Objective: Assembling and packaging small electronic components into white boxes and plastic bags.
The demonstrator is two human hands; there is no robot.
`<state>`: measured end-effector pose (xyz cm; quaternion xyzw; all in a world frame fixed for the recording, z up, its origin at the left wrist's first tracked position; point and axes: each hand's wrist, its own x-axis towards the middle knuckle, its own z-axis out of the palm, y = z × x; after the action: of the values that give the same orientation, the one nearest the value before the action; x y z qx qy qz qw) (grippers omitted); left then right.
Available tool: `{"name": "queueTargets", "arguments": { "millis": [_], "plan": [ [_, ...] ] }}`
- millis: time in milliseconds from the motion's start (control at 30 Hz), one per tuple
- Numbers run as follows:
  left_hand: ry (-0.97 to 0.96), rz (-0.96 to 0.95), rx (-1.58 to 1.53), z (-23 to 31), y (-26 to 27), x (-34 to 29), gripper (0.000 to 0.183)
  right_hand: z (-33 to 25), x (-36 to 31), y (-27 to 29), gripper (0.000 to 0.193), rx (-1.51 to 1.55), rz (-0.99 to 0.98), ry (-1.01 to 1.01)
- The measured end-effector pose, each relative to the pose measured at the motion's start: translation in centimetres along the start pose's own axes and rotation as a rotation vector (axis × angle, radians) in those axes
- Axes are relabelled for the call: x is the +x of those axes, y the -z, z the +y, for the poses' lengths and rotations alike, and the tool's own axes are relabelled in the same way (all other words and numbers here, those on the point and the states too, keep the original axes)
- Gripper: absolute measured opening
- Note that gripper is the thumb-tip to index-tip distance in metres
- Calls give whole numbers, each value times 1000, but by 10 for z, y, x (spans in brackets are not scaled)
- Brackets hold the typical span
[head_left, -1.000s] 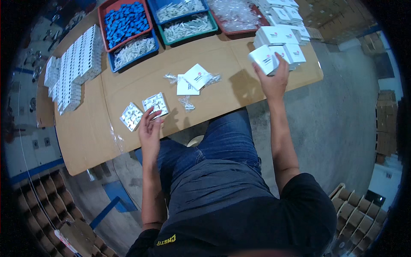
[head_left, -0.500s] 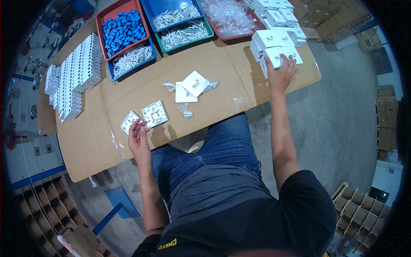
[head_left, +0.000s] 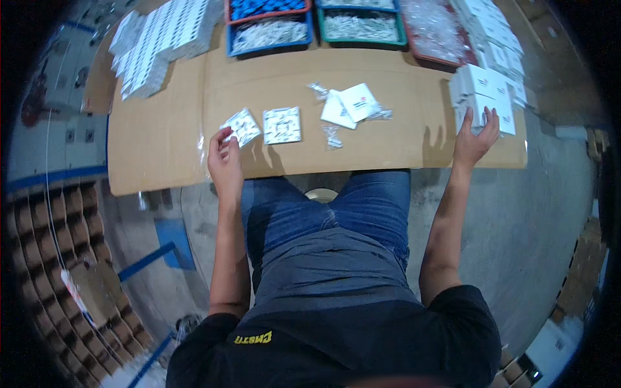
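My left hand point(head_left: 224, 158) is at the near left of the table, its fingers loosely curved with no object visible in them. Its fingertips are beside or just over a tilted white square part point(head_left: 242, 128) with small fittings on its face; exact contact is hard to tell. A similar square part point(head_left: 282, 125) lies flat to its right. At the right, my right hand point(head_left: 476, 143) has its fingers apart at the near edge of a stack of white square plates point(head_left: 486, 84). Mid-table, two smooth white plates point(head_left: 358, 101) overlap, with small clear bags point(head_left: 332, 137) around them.
Rows of stacked white parts point(head_left: 169, 39) stand at the far left. Along the back are a blue tray point(head_left: 270, 46) and a green tray point(head_left: 365, 45) of small pale pieces, and a red tray point(head_left: 435, 61) of clear bags. More white plates point(head_left: 495, 32) stand at the far right.
The whole view has turned and shifted, so the table sits higher and straighter. My right hand has drawn back from the top of the plate stack to its near edge. My left hand stays beside the tilted part.
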<state>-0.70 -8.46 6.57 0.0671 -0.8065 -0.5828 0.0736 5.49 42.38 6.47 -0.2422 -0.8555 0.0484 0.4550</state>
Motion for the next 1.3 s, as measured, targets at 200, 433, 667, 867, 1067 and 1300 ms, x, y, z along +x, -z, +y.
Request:
{"name": "queueTargets", "arguments": {
  "millis": [200, 433, 667, 867, 1067, 1300],
  "plan": [
    [43, 211, 569, -48, 28, 23, 49, -134, -49, -13, 40, 593, -518, 50],
    [174, 40, 630, -32, 10, 36, 56, -174, -61, -53, 69, 126, -837, 152],
    [23, 191, 406, -58, 3, 43, 32, -165, -37, -45, 65, 514, -771, 19],
    [59, 129, -137, -45, 19, 39, 24, -194, -18, 16, 65, 1965, -792, -955],
    [764, -660, -1942, -38, 21, 23, 47, -211, -32, 28, 60, 2436, -1040, -1225],
    [737, -508, -1967, 23, 1, 0, 61, -242, -39, 44, 59, 2229, -992, -1568]
  ]
}}
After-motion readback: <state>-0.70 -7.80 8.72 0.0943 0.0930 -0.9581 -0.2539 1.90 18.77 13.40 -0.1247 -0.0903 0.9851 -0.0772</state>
